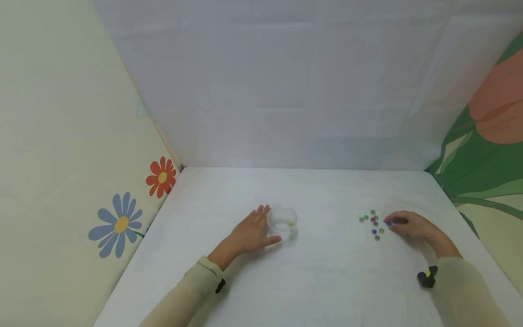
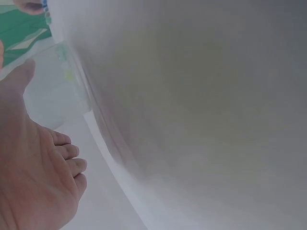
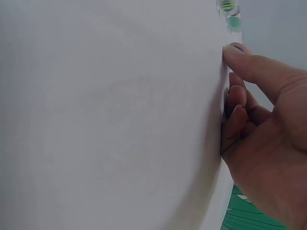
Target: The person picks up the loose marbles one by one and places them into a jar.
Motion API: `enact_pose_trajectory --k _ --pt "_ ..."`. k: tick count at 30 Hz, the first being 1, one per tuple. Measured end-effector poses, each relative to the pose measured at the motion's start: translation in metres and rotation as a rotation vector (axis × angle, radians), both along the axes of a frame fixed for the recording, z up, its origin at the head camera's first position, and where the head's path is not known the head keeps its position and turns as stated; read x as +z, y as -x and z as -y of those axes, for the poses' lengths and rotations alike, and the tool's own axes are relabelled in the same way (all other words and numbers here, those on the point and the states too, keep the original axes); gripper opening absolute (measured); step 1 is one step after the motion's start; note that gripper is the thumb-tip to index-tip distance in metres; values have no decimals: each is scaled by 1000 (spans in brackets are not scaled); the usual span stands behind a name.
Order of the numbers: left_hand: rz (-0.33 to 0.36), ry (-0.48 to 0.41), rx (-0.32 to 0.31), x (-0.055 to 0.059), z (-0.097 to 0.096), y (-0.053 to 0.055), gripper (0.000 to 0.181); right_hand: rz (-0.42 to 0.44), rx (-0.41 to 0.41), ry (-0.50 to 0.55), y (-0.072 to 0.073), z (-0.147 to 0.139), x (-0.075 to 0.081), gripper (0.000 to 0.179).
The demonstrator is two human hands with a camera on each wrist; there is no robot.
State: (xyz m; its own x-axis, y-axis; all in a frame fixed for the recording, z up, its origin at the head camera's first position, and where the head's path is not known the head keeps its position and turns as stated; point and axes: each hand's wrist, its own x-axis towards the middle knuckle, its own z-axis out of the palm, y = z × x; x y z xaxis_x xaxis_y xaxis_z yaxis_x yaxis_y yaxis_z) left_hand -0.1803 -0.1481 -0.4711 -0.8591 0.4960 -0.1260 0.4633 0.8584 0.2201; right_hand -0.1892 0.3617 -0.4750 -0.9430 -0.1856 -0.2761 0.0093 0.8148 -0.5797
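A clear round container (image 1: 282, 218) stands near the middle of the table, with a yellow-green marble (image 1: 290, 223) and pale green ones inside it. My left hand (image 1: 254, 230) rests against its left side, fingers extended and thumb stretched along the near side. In the left wrist view, the palm (image 2: 41, 177) faces the see-through wall. Far to the right, my right hand (image 1: 412, 225) pinches a blue marble (image 1: 388, 223) between thumb and forefinger, close to the tabletop. The right wrist view shows only a sliver of this blue marble (image 3: 238, 48); the fingers cover the rest.
Several loose glass marbles (image 1: 374, 231), green, blue, red and brownish, lie just left of my right hand. The white-covered table (image 1: 318, 281) meets a white backdrop (image 1: 286, 91) behind. Flower-patterned walls (image 1: 49, 181) flank both sides. A small black device (image 1: 426, 277) sits by the right sleeve.
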Motion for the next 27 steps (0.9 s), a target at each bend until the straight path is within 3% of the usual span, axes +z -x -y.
enact_pose_trajectory --k 15,27 --pt "-5 9 -1 -1 0 0 103 10 -66 5 -5 3 4 43" --pt "12 6 9 2 -1 -1 104 -67 -69 46 -21 21 15 39"
